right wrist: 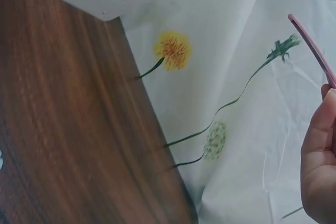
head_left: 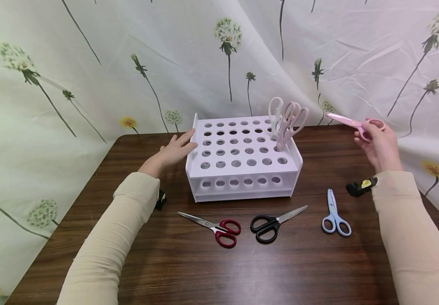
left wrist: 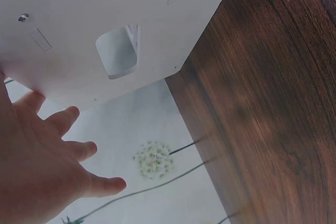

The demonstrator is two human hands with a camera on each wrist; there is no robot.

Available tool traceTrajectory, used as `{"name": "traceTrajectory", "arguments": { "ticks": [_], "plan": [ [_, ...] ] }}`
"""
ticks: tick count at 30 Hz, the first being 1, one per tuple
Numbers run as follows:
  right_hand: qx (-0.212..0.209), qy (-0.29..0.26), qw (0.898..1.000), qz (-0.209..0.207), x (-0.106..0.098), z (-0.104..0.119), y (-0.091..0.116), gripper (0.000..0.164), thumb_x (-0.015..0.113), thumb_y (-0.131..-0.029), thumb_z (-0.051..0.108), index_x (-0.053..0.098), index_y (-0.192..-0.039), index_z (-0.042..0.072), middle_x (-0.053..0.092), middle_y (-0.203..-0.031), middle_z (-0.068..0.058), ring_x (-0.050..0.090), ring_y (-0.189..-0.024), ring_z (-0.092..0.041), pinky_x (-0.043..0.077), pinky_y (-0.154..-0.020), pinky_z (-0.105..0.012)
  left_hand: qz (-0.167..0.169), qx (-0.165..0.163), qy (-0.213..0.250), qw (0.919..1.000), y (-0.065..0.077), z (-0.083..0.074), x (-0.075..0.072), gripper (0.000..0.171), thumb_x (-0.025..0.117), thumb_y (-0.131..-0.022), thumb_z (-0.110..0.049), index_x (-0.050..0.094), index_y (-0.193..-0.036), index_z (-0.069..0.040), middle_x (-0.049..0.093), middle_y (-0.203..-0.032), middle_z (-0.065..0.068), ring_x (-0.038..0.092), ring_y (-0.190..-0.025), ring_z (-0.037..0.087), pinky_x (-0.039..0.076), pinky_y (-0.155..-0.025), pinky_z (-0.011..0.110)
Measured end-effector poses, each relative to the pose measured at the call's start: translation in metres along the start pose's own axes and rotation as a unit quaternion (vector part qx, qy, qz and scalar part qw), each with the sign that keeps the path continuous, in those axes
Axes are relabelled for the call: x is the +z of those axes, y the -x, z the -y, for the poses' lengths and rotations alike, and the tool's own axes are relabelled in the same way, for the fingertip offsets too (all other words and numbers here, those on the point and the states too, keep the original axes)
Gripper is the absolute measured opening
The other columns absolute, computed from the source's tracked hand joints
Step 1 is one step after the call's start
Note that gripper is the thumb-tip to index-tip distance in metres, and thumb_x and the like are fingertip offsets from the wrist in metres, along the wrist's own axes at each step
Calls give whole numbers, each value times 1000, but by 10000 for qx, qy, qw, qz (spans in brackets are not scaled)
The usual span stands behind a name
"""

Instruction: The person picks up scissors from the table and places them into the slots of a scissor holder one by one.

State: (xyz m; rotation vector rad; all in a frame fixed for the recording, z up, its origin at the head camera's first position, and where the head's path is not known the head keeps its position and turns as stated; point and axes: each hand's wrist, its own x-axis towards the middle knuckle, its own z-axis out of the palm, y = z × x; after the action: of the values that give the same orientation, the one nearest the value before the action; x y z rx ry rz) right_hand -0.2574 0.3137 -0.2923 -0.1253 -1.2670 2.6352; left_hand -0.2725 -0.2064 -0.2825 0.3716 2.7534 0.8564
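Note:
A white rack [head_left: 227,169] with rows of round holes stands on the table. My left hand [head_left: 171,151] touches its left side wall, fingers spread; the left wrist view shows that hand [left wrist: 47,156] beside the white side panel [left wrist: 68,30] with its cut-out. To the right of the rack and above the table, my right hand [head_left: 381,142] holds pink scissors [head_left: 351,122] by the handles, blades pointing left. White scissors [head_left: 276,106] and pink-handled scissors [head_left: 292,120] stand in holes at the rack's right side. In the right wrist view, part of the held scissors [right wrist: 314,48] shows above my thumb.
In front of the rack lie red-handled scissors [head_left: 225,231], black-handled scissors [head_left: 267,226] and light blue scissors [head_left: 334,218] on the dark wooden table [head_left: 242,275]. A white cloth [head_left: 189,55] printed with dandelions hangs behind the table.

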Motion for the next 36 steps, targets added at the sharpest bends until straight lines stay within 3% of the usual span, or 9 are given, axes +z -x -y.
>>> {"name": "traceTrajectory", "arguments": {
  "ticks": [13,23,36],
  "plan": [
    [-352,-378,9984,236,26,10,4,19,62,-83,-7,53,-100,-1,59,-71,-12,60,-53,-21,50,-46,-28,-27,-18,18,10000,1,-2,-1,61,30,-97,-50,5,-149,-30,5,-153,-2,-15,-136,28,-11,-99,61],
    [-549,-746,9935,662,49,15,12,20,58,-85,-11,50,-101,-4,57,-66,-15,59,-49,-23,49,-43,-29,-18,-34,-1,10000,-1,0,0,61,30,-96,-50,5,-149,-31,6,-153,-1,-14,-136,28,-11,-99,61],
    [-876,-777,9875,1058,71,17,24,19,55,-85,-12,49,-102,-6,59,-66,-17,59,-48,-23,49,-43,-28,-36,13,71,10000,0,0,-1,61,30,-97,-48,6,-149,-29,6,-153,-1,-15,-136,29,-12,-98,61]
  ]
}}
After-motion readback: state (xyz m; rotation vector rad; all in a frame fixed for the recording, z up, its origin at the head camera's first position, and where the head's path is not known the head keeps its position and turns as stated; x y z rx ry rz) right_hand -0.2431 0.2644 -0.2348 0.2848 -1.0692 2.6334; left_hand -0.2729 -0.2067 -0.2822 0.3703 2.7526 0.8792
